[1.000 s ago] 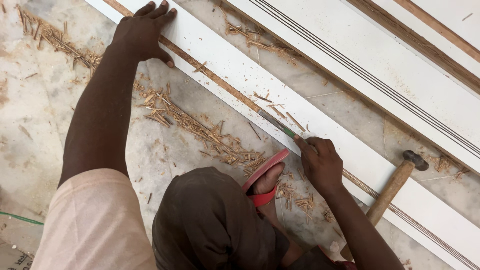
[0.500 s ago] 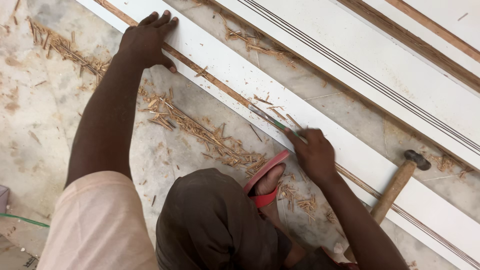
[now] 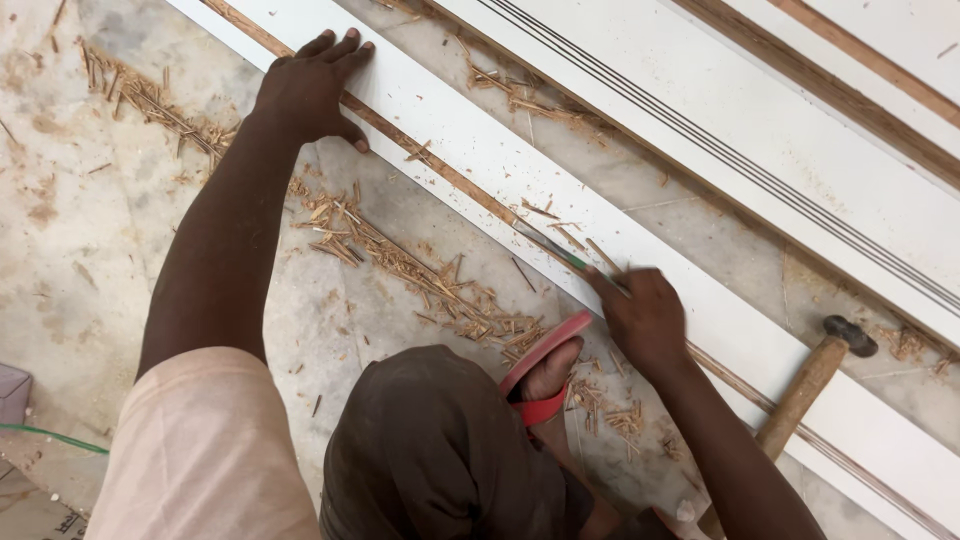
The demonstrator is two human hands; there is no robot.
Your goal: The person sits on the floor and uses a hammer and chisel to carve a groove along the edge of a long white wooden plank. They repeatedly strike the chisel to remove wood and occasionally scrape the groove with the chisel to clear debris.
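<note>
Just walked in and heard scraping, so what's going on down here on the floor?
A person crouches over a long white board lying on the stone floor. The left hand presses flat on the board, while the right hand grips a thin green-handled tool laid along the board's brown wooden strip. Wood shavings are strewn beside it, and a hammer lies on the board near the right arm.

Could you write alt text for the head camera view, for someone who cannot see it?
A person's right hand drives a thin chisel-like tool along the wooden edge strip of a long white board lying on a stone floor, while the left hand presses the board down. Wood shavings lie alongside; a wooden-handled hammer rests nearby.
</note>
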